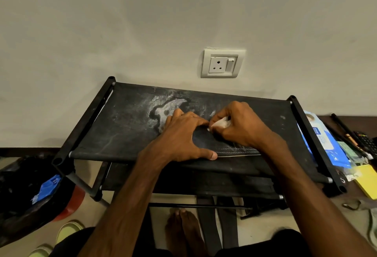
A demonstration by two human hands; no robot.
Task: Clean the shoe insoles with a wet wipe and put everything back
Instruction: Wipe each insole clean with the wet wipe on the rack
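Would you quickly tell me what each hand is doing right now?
Left hand: open, pressing the insole flat.
Right hand: closed on the wet wipe.

A black fabric rack (126, 126) stands against the wall, its top shelf stained with white dust. A dark insole (214, 144) lies flat on that shelf, near the front edge.

A wall socket (222, 63) sits above the rack — yellow notepad (367, 180) lies far right.

Dim, perhaps slightly soft, edges warped
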